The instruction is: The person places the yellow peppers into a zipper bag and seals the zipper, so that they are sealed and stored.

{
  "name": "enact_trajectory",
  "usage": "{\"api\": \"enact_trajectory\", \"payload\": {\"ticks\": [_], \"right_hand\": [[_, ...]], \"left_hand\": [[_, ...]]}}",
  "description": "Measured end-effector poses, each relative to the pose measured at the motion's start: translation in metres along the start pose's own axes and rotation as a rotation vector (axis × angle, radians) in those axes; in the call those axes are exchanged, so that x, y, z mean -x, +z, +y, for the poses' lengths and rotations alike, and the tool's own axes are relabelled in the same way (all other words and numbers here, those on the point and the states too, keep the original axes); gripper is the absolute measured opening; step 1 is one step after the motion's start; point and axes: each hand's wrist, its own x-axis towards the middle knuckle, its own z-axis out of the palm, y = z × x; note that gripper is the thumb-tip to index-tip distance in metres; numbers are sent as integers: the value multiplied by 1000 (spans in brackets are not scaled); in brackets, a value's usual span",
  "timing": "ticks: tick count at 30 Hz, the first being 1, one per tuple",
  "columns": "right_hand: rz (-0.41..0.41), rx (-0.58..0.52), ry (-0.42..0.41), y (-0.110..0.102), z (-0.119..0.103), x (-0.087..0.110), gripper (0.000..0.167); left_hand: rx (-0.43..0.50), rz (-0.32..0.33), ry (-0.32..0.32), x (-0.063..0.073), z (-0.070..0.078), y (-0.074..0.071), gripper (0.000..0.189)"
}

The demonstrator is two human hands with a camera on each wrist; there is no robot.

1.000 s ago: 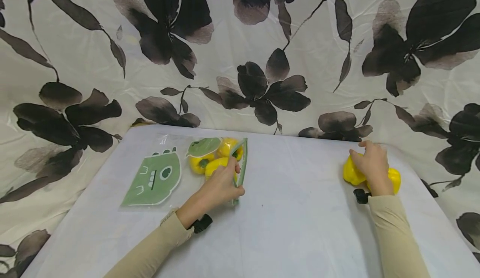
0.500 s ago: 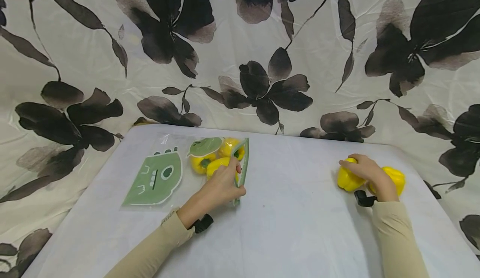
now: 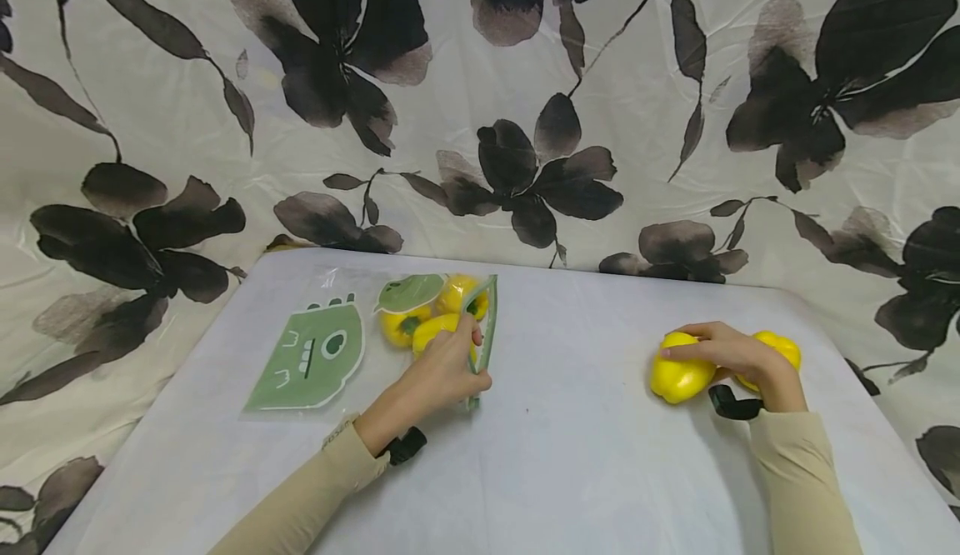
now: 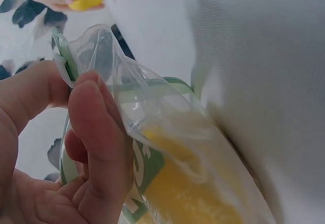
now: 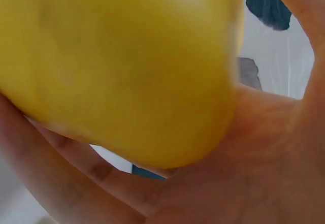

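My left hand (image 3: 442, 367) pinches the green zip edge of a clear plastic zip bag (image 4: 147, 89), holding its mouth up. Several yellow bell peppers (image 3: 402, 324) lie inside that bag, partly behind its green print. On the right side of the table my right hand (image 3: 738, 355) grips another yellow bell pepper (image 3: 678, 374), its fingers curled over the top. In the right wrist view this bell pepper (image 5: 122, 71) fills much of the picture, lying against the palm and fingers. One more yellow bell pepper (image 3: 780, 347) sits behind the right hand, partly hidden by it.
A second clear bag (image 3: 307, 359) with a green monster-face print lies flat at the left of the table. Both rest on a white-covered table (image 3: 555, 455). Behind the far edge hangs a white cloth (image 3: 420, 122) with dark flowers.
My right hand has taken hold of a bell pepper and brought it left and nearer, apart from the other pepper. The left hand keeps its place at the bag's edge.
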Motion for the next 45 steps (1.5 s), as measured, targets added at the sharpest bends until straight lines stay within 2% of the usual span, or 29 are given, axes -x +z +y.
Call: {"api": "enact_trajectory", "payload": {"ticks": [4,9,17,23,29,33,38,45], "right_hand": [[20,-33,-1,3,0,-2,85],[68,-62,-47,4,-7,-4,90],[158,-168,-168,9,-27,-13,73],[213,-319,-310,31,-52,-29,74],[254,-401,-406,66,-77,-58,74],[224,-461,-438,96,-93,-80,75],[156,-489,-432,128,-103,-106,73],[64,-596,-399,144,-108,-128,70]], "left_hand": [[0,1,1,0,0,1,43],[11,-6,-5,0,0,2,44],[22,-3,-3,0,0,2,43],[26,-2,0,0,1,2,43],[17,-8,-8,0,1,2,44],[10,-11,-10,-1,1,1,45],[15,-32,-13,-2,0,0,45],[7,-62,-1,-3,0,-1,45]]}}
